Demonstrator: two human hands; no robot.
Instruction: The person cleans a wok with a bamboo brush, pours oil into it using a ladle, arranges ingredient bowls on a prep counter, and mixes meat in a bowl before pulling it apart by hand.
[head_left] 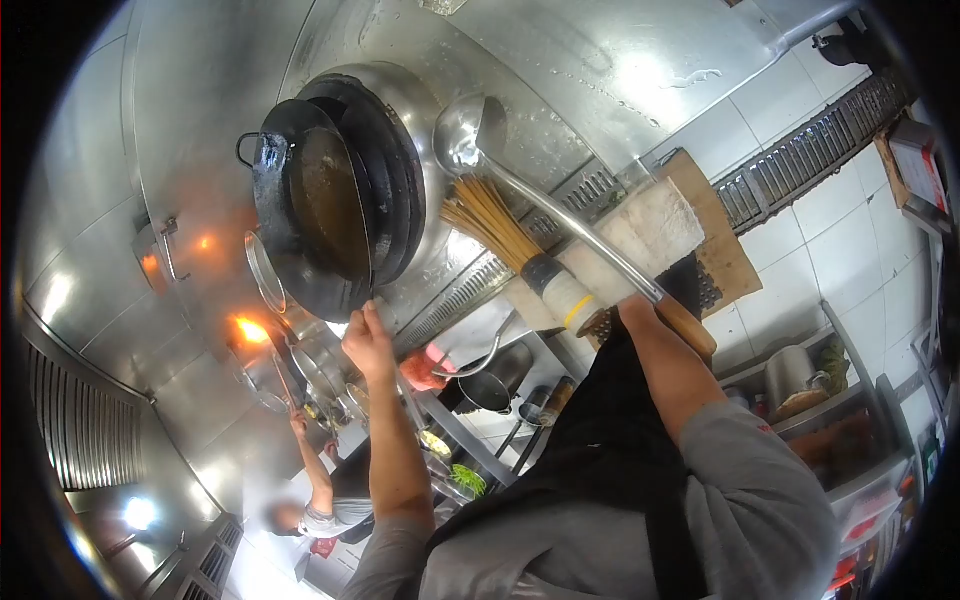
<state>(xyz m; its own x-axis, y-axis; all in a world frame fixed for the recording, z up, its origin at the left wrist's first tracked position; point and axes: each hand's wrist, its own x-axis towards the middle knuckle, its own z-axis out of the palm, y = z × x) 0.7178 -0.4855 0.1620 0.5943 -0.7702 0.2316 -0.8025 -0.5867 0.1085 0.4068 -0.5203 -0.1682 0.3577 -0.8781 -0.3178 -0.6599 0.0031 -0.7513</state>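
My left hand (369, 343) is closed on the near edge of a tilted black wok (275, 225), which has brownish liquid inside. Beneath and beside it, more dark woks rest in a round metal basin (420, 110). At the wooden end of a long metal ladle (590, 235) is my right hand (636, 312), closed around the handle with its fingers mostly hidden. The ladle's bowl is near the woks, above a bamboo brush (495, 225) with a dark-banded handle.
Flames (252, 330) rise at a station on the left, where a co-worker (325, 510) reaches toward a pan. A drain grate (810, 150) runs along the tiled floor. Small pots (487, 388) and cloths (650, 230) lie nearby, with a loaded shelf (800, 400) at the right.
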